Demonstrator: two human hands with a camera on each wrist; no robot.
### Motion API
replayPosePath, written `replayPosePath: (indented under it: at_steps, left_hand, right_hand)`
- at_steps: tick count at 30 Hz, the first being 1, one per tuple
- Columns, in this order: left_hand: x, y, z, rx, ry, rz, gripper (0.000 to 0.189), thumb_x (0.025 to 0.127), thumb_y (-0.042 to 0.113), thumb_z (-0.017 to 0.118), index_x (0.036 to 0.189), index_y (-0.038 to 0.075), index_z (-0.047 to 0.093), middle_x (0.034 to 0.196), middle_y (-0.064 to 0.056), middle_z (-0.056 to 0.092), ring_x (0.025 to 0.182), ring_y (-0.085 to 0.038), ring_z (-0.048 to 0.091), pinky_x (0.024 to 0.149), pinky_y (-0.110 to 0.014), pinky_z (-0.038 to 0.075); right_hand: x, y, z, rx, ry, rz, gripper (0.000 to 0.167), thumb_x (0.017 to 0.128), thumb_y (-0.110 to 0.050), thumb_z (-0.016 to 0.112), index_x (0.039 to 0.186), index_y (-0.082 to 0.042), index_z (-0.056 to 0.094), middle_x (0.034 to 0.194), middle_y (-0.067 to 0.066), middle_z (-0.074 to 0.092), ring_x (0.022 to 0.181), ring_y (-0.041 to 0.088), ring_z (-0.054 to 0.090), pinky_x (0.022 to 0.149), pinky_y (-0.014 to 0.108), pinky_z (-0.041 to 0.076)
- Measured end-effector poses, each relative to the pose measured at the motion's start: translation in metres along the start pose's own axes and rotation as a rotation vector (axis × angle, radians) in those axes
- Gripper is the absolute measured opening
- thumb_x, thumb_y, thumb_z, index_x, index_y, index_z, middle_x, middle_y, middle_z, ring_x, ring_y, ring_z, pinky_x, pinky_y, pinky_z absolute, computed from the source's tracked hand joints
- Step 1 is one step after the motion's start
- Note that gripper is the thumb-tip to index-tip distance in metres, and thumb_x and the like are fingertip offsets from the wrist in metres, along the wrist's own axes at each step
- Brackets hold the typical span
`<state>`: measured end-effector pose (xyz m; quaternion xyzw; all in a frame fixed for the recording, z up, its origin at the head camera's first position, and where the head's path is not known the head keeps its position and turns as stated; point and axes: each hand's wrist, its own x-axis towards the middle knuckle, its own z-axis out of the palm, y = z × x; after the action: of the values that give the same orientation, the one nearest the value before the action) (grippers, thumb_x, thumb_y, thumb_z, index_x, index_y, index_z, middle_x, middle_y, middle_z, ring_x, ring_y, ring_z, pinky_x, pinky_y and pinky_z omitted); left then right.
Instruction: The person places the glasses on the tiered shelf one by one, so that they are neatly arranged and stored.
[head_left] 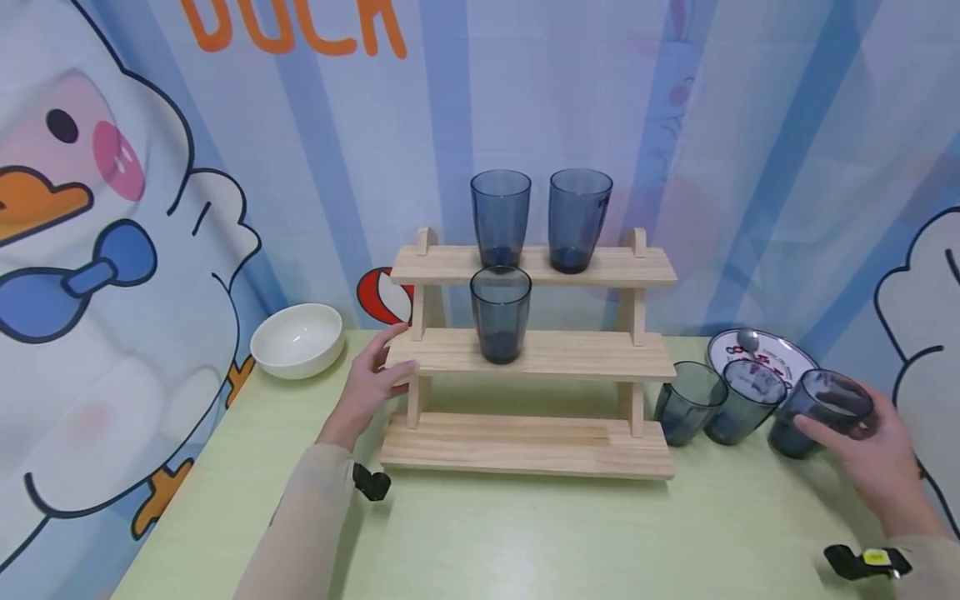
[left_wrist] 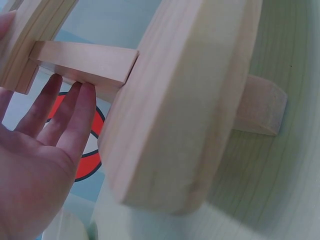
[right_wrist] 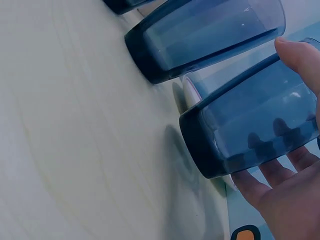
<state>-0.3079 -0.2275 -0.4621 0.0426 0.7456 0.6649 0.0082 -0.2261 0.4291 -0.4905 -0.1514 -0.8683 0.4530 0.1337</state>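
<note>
A three-tier wooden rack (head_left: pixel 528 354) stands mid-table. Two blue tumblers (head_left: pixel 500 218) (head_left: pixel 576 219) stand on its top tier and one (head_left: pixel 499 313) on the middle tier. My left hand (head_left: pixel 372 382) rests with straight fingers against the left end of the middle tier; in the left wrist view its fingers (left_wrist: pixel 75 117) touch the underside of a wooden crossbar (left_wrist: pixel 85 62). Right of the rack stand three more blue tumblers. My right hand (head_left: pixel 870 446) grips the rightmost tumbler (head_left: pixel 820 412), with the thumb (right_wrist: pixel 300 57) on one side of the tumbler (right_wrist: pixel 255 120) and fingers behind it.
The other two tumblers (head_left: pixel 686 402) (head_left: pixel 745 400) stand close together between the rack and the held one. A patterned plate (head_left: pixel 780 354) with a spoon (head_left: pixel 747 341) lies behind them. A white bowl (head_left: pixel 297 339) sits at the back left. A cartoon-print curtain hangs behind the table.
</note>
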Motion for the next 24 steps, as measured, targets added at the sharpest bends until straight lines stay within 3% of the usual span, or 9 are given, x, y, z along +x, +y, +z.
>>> replayPosePath:
  at_steps: [4, 8, 12, 14, 19, 21, 24]
  left_hand:
    - [0.000, 0.000, 0.000, 0.005, -0.003, -0.001, 0.066, 0.101, 0.021, 0.072, 0.159, 0.035, 0.044, 0.154, -0.015, 0.050, 0.132, -0.039, 0.055, 0.104, -0.059, 0.053]
    - [0.002, -0.001, 0.000, 0.005, -0.004, -0.004, 0.065, 0.101, 0.020, 0.071, 0.159, 0.035, 0.044, 0.154, -0.015, 0.050, 0.132, -0.039, 0.055, 0.104, -0.059, 0.053]
    - [0.002, -0.001, 0.000, 0.004, -0.006, 0.004, 0.065, 0.101, 0.020, 0.071, 0.159, 0.034, 0.044, 0.154, -0.015, 0.050, 0.132, -0.039, 0.056, 0.104, -0.058, 0.054]
    - [0.002, -0.001, 0.000, 0.002, -0.005, 0.009, 0.065, 0.101, 0.020, 0.071, 0.159, 0.035, 0.044, 0.153, -0.016, 0.050, 0.131, -0.039, 0.056, 0.103, -0.058, 0.054]
    - [0.003, 0.000, 0.000, -0.007, -0.013, 0.012, 0.065, 0.101, 0.020, 0.072, 0.159, 0.034, 0.044, 0.153, -0.016, 0.050, 0.131, -0.039, 0.056, 0.102, -0.058, 0.055]
    - [0.002, 0.000, 0.000, -0.009, -0.016, 0.010, 0.066, 0.101, 0.020, 0.072, 0.159, 0.033, 0.044, 0.153, -0.016, 0.050, 0.131, -0.039, 0.056, 0.103, -0.058, 0.054]
    - [0.002, -0.001, 0.000, -0.012, -0.015, 0.006, 0.066, 0.101, 0.020, 0.071, 0.159, 0.033, 0.044, 0.152, -0.016, 0.050, 0.131, -0.039, 0.057, 0.103, -0.058, 0.054]
  right_hand:
    - [-0.008, -0.007, -0.004, 0.001, 0.056, -0.023, 0.087, 0.097, -0.035, 0.076, 0.167, -0.036, 0.024, 0.156, 0.011, 0.046, 0.118, 0.004, 0.051, 0.075, 0.004, 0.047]
    - [-0.015, -0.015, -0.008, 0.046, 0.106, -0.055, 0.084, 0.097, -0.026, 0.077, 0.165, -0.034, 0.028, 0.140, -0.010, 0.052, 0.107, -0.008, 0.047, 0.077, 0.002, 0.045]
    - [-0.022, -0.026, -0.013, 0.107, 0.156, -0.079, 0.081, 0.096, -0.016, 0.078, 0.163, -0.033, 0.034, 0.128, -0.026, 0.051, 0.106, -0.010, 0.048, 0.080, 0.000, 0.043]
    - [-0.026, -0.033, -0.016, 0.127, 0.184, -0.081, 0.081, 0.096, -0.013, 0.077, 0.162, -0.033, 0.035, 0.128, -0.028, 0.050, 0.110, -0.010, 0.049, 0.085, 0.000, 0.044]
    - [-0.032, -0.053, -0.019, 0.149, 0.246, -0.081, 0.080, 0.097, -0.005, 0.071, 0.163, -0.033, 0.033, 0.142, -0.020, 0.050, 0.124, -0.006, 0.047, 0.111, 0.014, 0.042]
    - [-0.034, -0.061, -0.021, 0.156, 0.258, -0.097, 0.081, 0.097, -0.003, 0.070, 0.163, -0.032, 0.033, 0.143, -0.018, 0.050, 0.127, -0.004, 0.047, 0.114, 0.018, 0.041]
    - [-0.036, -0.074, -0.023, 0.186, 0.259, -0.136, 0.081, 0.096, 0.002, 0.069, 0.162, -0.030, 0.036, 0.140, -0.019, 0.051, 0.125, -0.002, 0.049, 0.108, 0.012, 0.042]
